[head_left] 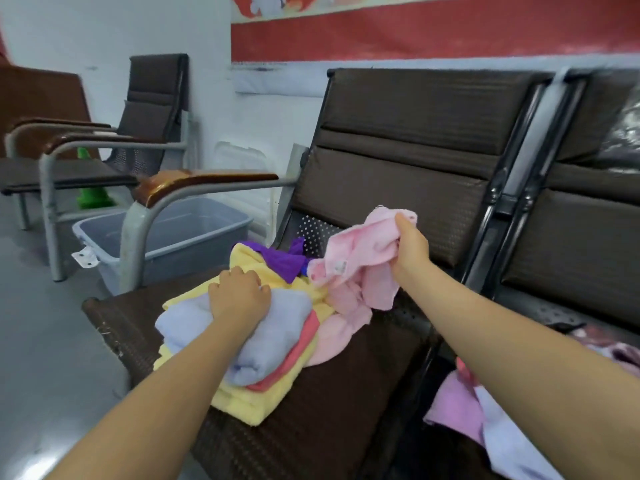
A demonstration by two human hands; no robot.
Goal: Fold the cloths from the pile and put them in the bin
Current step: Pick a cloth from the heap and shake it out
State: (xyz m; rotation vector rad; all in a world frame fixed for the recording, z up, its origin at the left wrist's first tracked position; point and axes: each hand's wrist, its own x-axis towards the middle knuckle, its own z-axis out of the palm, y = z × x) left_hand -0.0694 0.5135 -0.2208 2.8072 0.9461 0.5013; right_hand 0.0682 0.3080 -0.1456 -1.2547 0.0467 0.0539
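Right hand (410,249) is raised over the back of the seat, arm stretched forward from lower right, wrist roughly straight. Fingers and thumb are curled round a bunched pink cloth (360,258); we see it gripped near its top edge, the rest hanging crumpled down toward the seat, with a small white tag showing on the left fold.

Left hand (239,294) is low, arm coming in from lower left, palm down on a pale lavender cloth (270,337). Knuckles are up and the fingers bend over the far edge of that cloth. We read it as a loose grasp on the lavender cloth, though the fingertips themselves are hidden.

The lavender cloth sits on top of the pile: a coral cloth (294,355) edge shows under it, yellow cloths (249,400) lie beneath and behind, a purple cloth (277,261) sits at the back, and more pink fabric lies to the right, just under the lifted cloth. The pile rests on the brown seat (329,410) of the chair.

The grey bin (194,233) stands on the floor left of the chair, beyond the armrest (194,183), well apart from both hands. More pale cloths (485,424) lie on the next seat at lower right. A green cone (91,188) stands on the floor behind the bin.
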